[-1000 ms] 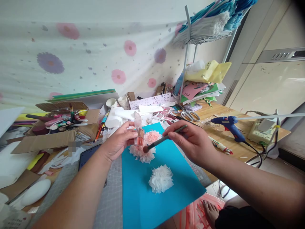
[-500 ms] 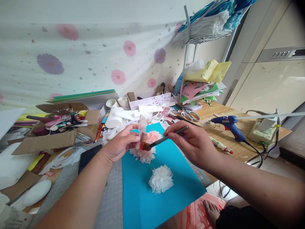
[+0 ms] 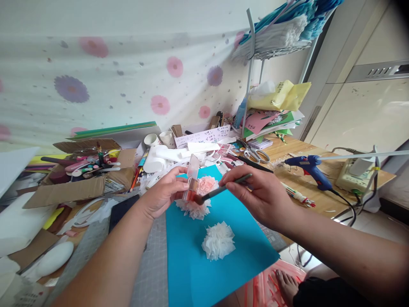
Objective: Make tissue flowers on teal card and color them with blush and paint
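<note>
My left hand [image 3: 168, 189] is closed on a small blush compact [image 3: 191, 187], its clear lid tilted up. My right hand [image 3: 255, 192] grips a makeup brush [image 3: 220, 189] with a dark handle. The brush's bristles touch or hover at the compact's pan; I cannot tell which. Behind and below the compact lies a ruffled paper flower tinted pink [image 3: 207, 186], partly hidden by it. Nearer to me, a white ruffled paper flower [image 3: 219, 241] rests on the blue sheet [image 3: 188, 273].
To the left is a cardboard box [image 3: 72, 192] of pens and tools. A blue glue gun [image 3: 308, 168] with a cord lies on the right, near a power strip [image 3: 354, 175]. Scissors [image 3: 255, 153] and white paper cups [image 3: 151, 140] are at the back. A rack [image 3: 251, 64] stands behind.
The view has shifted slightly, so everything sits a little further right and lower. Both hands keep their holds, and the brush stays at the compact with only a slight shift.
</note>
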The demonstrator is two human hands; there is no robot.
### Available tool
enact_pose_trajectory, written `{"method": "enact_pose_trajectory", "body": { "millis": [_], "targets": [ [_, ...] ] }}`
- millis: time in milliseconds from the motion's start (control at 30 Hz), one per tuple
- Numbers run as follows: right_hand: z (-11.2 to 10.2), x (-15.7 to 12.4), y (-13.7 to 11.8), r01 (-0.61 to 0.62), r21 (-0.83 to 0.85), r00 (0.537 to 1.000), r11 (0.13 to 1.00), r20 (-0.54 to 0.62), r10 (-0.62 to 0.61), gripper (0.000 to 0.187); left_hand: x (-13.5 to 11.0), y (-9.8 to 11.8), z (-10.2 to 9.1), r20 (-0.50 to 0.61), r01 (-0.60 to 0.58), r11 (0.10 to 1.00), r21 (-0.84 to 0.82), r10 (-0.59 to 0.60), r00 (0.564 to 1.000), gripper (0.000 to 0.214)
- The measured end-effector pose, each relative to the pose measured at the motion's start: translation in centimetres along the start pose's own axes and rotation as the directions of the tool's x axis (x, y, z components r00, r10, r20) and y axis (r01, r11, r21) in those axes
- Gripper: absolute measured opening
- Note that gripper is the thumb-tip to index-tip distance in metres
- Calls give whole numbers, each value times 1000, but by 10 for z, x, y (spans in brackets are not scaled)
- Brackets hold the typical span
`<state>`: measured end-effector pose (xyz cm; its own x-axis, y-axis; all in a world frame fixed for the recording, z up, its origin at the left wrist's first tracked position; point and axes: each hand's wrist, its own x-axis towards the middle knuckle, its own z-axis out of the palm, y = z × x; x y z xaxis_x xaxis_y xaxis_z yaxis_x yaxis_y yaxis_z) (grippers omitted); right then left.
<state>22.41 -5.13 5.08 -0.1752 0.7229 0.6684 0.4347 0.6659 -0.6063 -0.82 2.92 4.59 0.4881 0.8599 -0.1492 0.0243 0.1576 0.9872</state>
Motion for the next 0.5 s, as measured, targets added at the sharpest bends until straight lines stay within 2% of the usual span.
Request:
{"method": "enact_pose_trajectory", "body": {
  "millis": [133,233,300,367,500],
  "targets": [
    [1,1,2,-22,7,998,1000,65,22,10,0,0,0,-9,-6,1000,-12,6,1000,43],
    [1,1,5,30,-45,994,999,107,-25,9,1,0,-1,-28,-20,1000,-24,19,999,44],
    [1,0,7,50,-89,997,995,68,-43,8,1,0,-2,-42,-28,999,-28,26,999,44],
    [0,0,7,52,-64,998,997,31,-50,7,2,0,-3,-47,-33,999,-30,32,998,43],
    [1,-2,7,137,-35,980,990,152,-130,6,2,-1,-5,-52,-39,999,-31,38,998,43]
  ]
}}
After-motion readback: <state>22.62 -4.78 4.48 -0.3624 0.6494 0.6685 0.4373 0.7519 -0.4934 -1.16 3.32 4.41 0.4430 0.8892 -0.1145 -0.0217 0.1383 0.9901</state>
